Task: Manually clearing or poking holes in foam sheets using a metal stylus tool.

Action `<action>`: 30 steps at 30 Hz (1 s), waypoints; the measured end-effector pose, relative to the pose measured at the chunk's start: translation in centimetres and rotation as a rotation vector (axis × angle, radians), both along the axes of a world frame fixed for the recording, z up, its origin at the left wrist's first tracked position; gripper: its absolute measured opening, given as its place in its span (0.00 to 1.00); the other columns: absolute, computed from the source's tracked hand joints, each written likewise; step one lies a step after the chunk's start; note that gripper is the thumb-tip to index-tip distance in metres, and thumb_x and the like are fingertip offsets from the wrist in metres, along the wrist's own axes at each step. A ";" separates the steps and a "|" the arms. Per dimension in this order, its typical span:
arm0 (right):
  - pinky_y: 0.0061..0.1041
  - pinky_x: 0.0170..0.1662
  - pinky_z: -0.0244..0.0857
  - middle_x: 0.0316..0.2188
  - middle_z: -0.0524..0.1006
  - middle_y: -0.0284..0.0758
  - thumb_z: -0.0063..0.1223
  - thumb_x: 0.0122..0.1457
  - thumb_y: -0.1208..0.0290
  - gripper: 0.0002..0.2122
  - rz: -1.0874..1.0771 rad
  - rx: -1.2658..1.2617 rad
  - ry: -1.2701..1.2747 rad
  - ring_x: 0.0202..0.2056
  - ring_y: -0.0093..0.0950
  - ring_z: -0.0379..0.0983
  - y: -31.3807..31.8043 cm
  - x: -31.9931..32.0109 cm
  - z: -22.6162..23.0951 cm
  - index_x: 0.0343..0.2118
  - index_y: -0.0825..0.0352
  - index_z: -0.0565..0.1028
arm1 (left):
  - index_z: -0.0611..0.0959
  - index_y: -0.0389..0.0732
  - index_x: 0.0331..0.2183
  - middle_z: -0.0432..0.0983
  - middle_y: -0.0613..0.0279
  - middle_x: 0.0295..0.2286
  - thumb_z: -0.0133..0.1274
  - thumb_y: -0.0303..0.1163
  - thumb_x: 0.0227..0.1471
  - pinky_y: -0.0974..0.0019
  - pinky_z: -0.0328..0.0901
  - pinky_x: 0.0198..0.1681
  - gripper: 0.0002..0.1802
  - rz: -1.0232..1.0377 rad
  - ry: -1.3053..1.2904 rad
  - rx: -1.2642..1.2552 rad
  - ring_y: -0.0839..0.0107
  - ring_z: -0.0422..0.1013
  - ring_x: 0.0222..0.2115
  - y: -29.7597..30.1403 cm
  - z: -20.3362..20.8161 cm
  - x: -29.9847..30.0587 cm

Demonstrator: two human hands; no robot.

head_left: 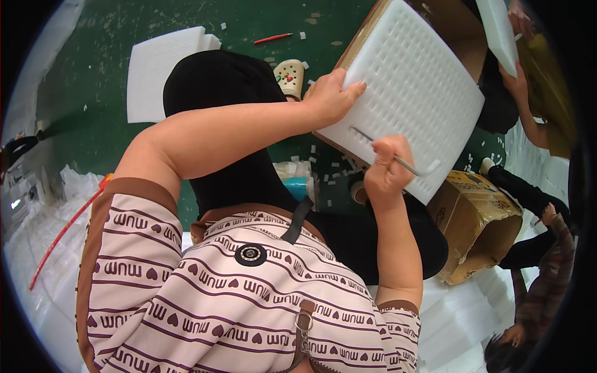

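A white foam sheet (418, 84) with rows of small slots slants in front of me, propped against a cardboard box. My left hand (333, 98) grips its left edge, thumb on the face and the other fingers partly hidden. Closed around a thin metal rod tool (407, 165) with a bent, pale end is my right hand (390, 166). The rod's narrow tip touches or hovers just over the sheet's lower left part; I cannot tell which.
White foam pieces (163, 69) and a red pen (272, 38) lie on the green floor (249, 18), with small foam bits scattered about. An open cardboard box (479, 224) stands at right. Two other people sit at the right; one holds a foam sheet (499, 34).
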State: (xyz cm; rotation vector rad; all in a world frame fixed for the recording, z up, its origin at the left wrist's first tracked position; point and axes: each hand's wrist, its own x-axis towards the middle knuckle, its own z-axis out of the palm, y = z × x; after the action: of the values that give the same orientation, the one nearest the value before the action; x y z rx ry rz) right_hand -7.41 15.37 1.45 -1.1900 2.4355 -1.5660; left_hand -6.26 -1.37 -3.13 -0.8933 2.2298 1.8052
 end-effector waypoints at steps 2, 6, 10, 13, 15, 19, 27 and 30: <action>0.27 0.29 0.61 0.22 0.71 0.33 0.49 0.56 0.79 0.04 -0.038 -0.040 -0.054 0.22 0.32 0.62 0.5 0.1 1.4 0.26 0.65 0.72 | 0.74 0.35 0.35 0.77 0.51 0.29 0.48 0.48 0.55 0.56 0.67 0.38 0.22 0.020 -0.007 0.019 0.55 0.74 0.31 -0.1 0.1 0.2; 0.28 0.30 0.61 0.22 0.71 0.33 0.50 0.56 0.79 0.03 0.020 0.132 0.150 0.22 0.32 0.62 -1.0 0.3 -2.9 0.26 0.65 0.72 | 0.75 0.36 0.32 0.77 0.53 0.28 0.49 0.48 0.54 0.58 0.68 0.37 0.21 -0.007 0.008 0.025 0.58 0.74 0.29 0.7 -0.4 0.1; 0.28 0.30 0.62 0.22 0.71 0.32 0.50 0.56 0.79 0.03 0.027 0.089 0.098 0.22 0.32 0.62 -0.3 0.2 -0.7 0.27 0.65 0.72 | 0.77 0.36 0.31 0.77 0.55 0.26 0.52 0.47 0.53 0.60 0.68 0.35 0.20 0.013 0.009 0.047 0.61 0.73 0.26 0.4 -0.2 0.2; 0.28 0.30 0.62 0.22 0.71 0.32 0.50 0.56 0.79 0.03 -0.007 0.000 -0.028 0.22 0.32 0.63 0.1 0.2 0.6 0.27 0.64 0.72 | 0.77 0.36 0.29 0.76 0.57 0.25 0.53 0.46 0.52 0.62 0.69 0.32 0.20 0.020 0.001 0.078 0.64 0.72 0.24 0.2 0.1 0.2; 0.28 0.31 0.62 0.22 0.72 0.32 0.50 0.56 0.79 0.03 0.030 -0.026 0.009 0.23 0.32 0.63 -0.8 0.2 -0.7 0.27 0.65 0.72 | 0.78 0.36 0.29 0.76 0.58 0.23 0.54 0.45 0.52 0.63 0.68 0.30 0.19 0.009 0.002 0.079 0.65 0.71 0.23 0.2 0.2 0.2; 0.27 0.31 0.62 0.23 0.72 0.33 0.49 0.57 0.79 0.03 0.062 -0.046 0.021 0.23 0.31 0.63 -1.1 0.3 -1.7 0.27 0.65 0.72 | 0.79 0.35 0.28 0.75 0.59 0.22 0.56 0.44 0.51 0.65 0.68 0.28 0.18 -0.002 0.007 0.082 0.67 0.70 0.21 0.2 0.1 0.1; 0.27 0.30 0.62 0.23 0.72 0.33 0.49 0.57 0.80 0.03 0.022 -0.063 0.045 0.23 0.31 0.64 0.4 1.0 1.1 0.27 0.66 0.72 | 0.79 0.35 0.27 0.74 0.59 0.21 0.57 0.42 0.51 0.67 0.67 0.25 0.17 0.049 0.027 0.115 0.69 0.70 0.20 0.2 0.1 -0.1; 0.27 0.30 0.62 0.23 0.72 0.33 0.49 0.57 0.80 0.03 0.052 0.030 0.098 0.23 0.31 0.64 -0.6 1.1 -1.5 0.27 0.66 0.72 | 0.78 0.35 0.27 0.74 0.60 0.20 0.57 0.42 0.51 0.67 0.67 0.24 0.18 0.026 0.052 0.088 0.69 0.69 0.19 0.3 -0.3 0.1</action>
State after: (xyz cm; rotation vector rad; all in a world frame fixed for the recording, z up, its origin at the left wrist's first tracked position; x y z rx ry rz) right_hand -6.30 14.74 -0.08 -1.3450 2.4546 -1.4869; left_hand -6.18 -1.06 -3.40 -0.8725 2.1588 1.9428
